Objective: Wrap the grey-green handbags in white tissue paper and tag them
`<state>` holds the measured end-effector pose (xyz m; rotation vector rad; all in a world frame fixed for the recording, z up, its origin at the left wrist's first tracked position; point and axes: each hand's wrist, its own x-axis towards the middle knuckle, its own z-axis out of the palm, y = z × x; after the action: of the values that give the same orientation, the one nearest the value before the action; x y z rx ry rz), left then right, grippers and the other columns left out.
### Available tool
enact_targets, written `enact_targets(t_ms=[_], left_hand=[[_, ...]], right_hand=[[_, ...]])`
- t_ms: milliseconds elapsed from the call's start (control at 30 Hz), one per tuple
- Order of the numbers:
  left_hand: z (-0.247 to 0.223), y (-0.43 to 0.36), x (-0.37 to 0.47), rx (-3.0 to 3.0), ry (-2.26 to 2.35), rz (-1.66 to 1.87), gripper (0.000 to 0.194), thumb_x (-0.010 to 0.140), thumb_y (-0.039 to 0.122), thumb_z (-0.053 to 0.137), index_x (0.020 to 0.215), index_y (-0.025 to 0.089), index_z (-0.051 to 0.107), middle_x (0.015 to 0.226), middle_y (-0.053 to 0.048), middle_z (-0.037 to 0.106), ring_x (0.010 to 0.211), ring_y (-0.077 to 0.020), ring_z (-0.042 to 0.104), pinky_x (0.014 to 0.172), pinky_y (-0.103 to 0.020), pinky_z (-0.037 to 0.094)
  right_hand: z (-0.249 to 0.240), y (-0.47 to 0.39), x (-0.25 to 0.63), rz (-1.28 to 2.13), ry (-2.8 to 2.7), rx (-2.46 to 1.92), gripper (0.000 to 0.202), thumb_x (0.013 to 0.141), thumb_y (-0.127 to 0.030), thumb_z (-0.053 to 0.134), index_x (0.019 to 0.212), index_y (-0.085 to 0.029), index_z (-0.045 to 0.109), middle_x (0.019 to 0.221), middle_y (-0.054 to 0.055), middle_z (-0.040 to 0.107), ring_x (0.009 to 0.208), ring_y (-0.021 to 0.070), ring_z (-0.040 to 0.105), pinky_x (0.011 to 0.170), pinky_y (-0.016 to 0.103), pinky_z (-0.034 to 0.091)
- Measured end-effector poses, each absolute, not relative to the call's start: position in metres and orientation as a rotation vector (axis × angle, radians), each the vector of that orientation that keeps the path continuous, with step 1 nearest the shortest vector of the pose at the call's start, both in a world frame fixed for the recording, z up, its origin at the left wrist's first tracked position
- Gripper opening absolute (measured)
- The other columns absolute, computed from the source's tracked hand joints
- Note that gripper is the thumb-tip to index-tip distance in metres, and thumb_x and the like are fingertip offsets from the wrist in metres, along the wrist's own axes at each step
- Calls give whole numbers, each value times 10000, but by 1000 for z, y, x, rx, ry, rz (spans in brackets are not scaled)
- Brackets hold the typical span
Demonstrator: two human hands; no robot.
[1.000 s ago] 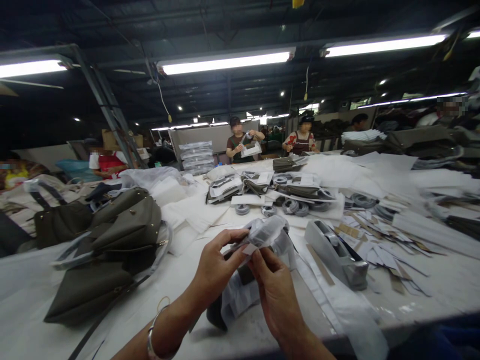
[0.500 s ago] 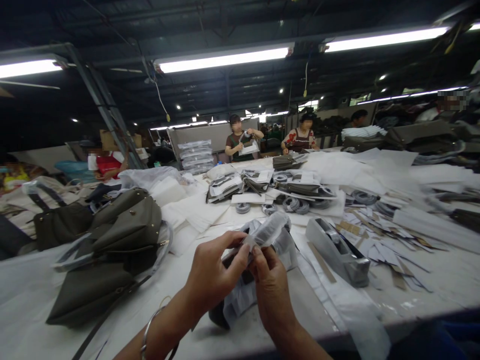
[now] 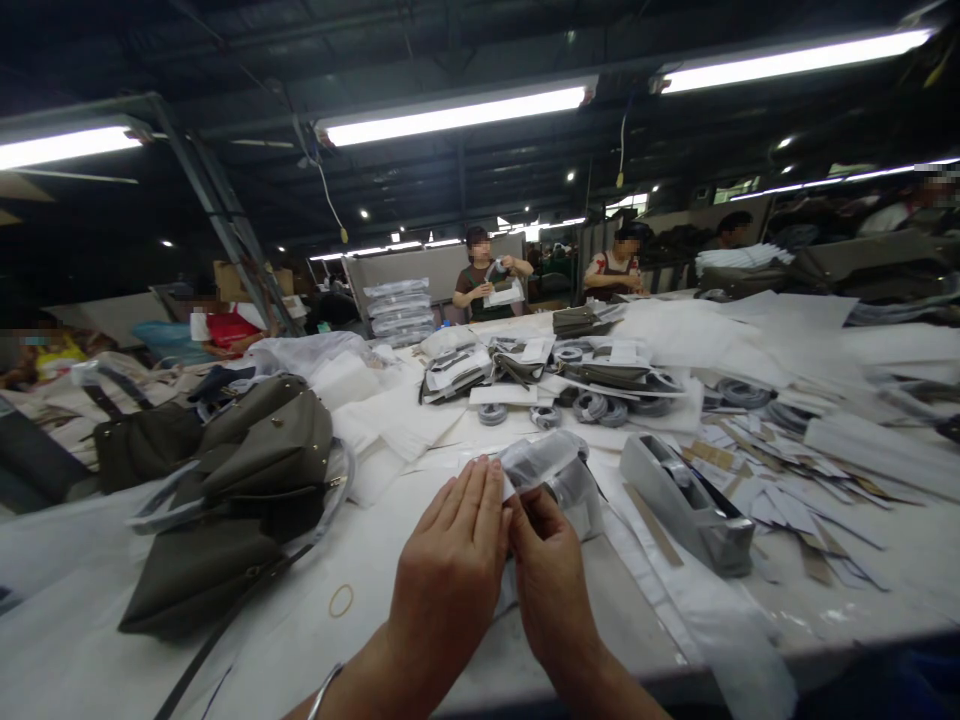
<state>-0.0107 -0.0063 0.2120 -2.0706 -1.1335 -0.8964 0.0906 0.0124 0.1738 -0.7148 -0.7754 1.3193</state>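
Note:
A dark bundle in translucent wrapping (image 3: 551, 460) lies in front of me, partly covered by my hands. My left hand (image 3: 454, 565) is against its near left side, fingers straight and pressed together, with the thumb hidden. Bent fingers of my right hand (image 3: 551, 555) pinch the wrapping close beside the left fingertips. A small white piece (image 3: 508, 487) shows between the hands. Right of the bundle stands a grey tape dispenser (image 3: 686, 505). An elastic band (image 3: 340, 600) rests on the table left of my left wrist.
Olive handbags (image 3: 255, 470) with wrapped handles are piled at left. Several coiled wrapped straps (image 3: 591, 406) and flat bag pieces (image 3: 457, 370) lie ahead. Card strips (image 3: 780, 500) are scattered at right, near white sheets (image 3: 705, 335). Co-workers, including one person (image 3: 487, 285), sit across the table.
My left hand has gone from a thumb-and-finger pinch to straight fingers laid along the bundle. My right hand keeps its pinch. The elastic band now shows clear of my left arm.

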Motion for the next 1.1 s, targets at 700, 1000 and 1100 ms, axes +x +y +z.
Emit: enact_targets(t_ms=[700,1000,1100], left_hand=[[242,26,-39,-2835,-1869,-1464,365,860,488,670,1131,247,707,1096,-28,749,997,-236,700,895,-295,551],[227,39,-49,-2731,-2103,-1618,554,695,598,757,1098,219,731,1032,-54,764,910,-265,718,750,-259,590],[226,41,-49,-2706,-2132,-1606,554,691,602,756,1101,230,733,1040,-50,765,912,-259,718,753,-248,587]], right_hand=[[189,20,135,1187,-1216,-733,243,866,-448,678,939,-240,781,846,28,707,806,200,635,777,331,492],[120,74,336,141,-1289,-1713,245,812,-388,665,943,-213,776,1390,107,584,1372,305,410,1184,463,236],[97,89,377,210,-1199,-1851,226,738,-409,708,672,-197,750,1413,121,572,1430,376,313,1192,508,190]])
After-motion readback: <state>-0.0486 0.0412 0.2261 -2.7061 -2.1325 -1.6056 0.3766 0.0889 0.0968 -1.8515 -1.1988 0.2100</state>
